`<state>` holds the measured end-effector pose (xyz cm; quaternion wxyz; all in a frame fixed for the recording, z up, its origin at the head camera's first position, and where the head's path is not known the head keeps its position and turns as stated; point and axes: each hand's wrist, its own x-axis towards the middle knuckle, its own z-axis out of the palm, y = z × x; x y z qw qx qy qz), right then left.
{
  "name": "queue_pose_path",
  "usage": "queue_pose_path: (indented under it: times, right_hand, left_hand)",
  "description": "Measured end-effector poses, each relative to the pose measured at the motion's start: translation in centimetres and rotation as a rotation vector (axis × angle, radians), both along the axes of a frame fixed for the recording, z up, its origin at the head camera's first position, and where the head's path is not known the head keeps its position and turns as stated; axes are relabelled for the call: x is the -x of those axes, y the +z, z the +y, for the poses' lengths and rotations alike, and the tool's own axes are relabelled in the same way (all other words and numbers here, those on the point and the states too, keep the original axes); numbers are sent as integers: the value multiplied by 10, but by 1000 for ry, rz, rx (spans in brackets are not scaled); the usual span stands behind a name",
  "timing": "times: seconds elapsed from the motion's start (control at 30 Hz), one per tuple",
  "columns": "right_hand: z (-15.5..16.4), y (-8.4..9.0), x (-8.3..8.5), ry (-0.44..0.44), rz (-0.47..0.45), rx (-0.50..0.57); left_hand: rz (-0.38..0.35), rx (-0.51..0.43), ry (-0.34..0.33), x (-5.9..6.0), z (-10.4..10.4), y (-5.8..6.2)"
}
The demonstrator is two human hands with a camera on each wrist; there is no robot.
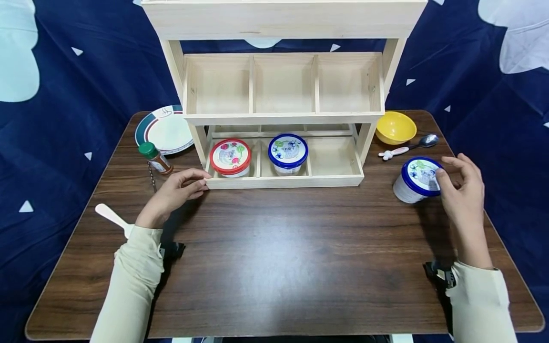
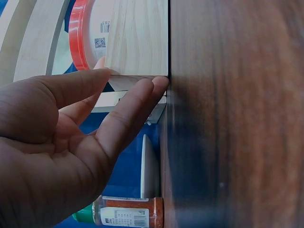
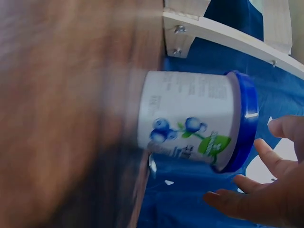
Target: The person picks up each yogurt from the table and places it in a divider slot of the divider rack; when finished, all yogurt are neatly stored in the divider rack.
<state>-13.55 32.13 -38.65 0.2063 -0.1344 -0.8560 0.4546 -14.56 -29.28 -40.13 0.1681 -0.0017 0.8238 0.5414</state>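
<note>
My right hand (image 1: 465,190) is beside a white tub with a blue lid (image 1: 417,180). Blueberries are printed on that tub (image 3: 190,116), which stands upright on the table; the right fingers (image 3: 273,161) are spread near its lid, not wrapped around it. My left hand (image 1: 177,193) has its fingertips at the left front corner of the lower wooden drawer (image 1: 285,182), the fingers (image 2: 126,116) fairly straight. In the pulled-out drawer, a red-lidded tub (image 1: 230,158) sits in the left compartment and another blue-lidded tub (image 1: 288,153) in the middle one.
Above is an upper drawer (image 1: 283,83) with three compartments. At left lie plates (image 1: 167,131), a green-capped spice jar (image 1: 155,157) and a white utensil (image 1: 112,216), partly under the sleeve. A yellow bowl (image 1: 395,127) and a spoon (image 1: 407,146) are behind the right tub.
</note>
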Motion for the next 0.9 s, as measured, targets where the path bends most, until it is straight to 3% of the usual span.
queue_pose_path:
  times: [0.1, 0.4, 0.67, 0.9]
  right_hand:
    - [3, -4, -3, -19, -23, 19]
    - [6, -12, -2, -1, -76, 214]
    - [13, -19, -6, 144, -122, 526]
    - [12, -22, -7, 166, -184, 546]
  left_hand:
    - [1, 12, 1, 0, -1, 0]
    - [17, 26, 1, -1, 1, 2]
    - [-2, 26, -7, 2, -1, 1]
    - [7, 32, -5, 1, -1, 0]
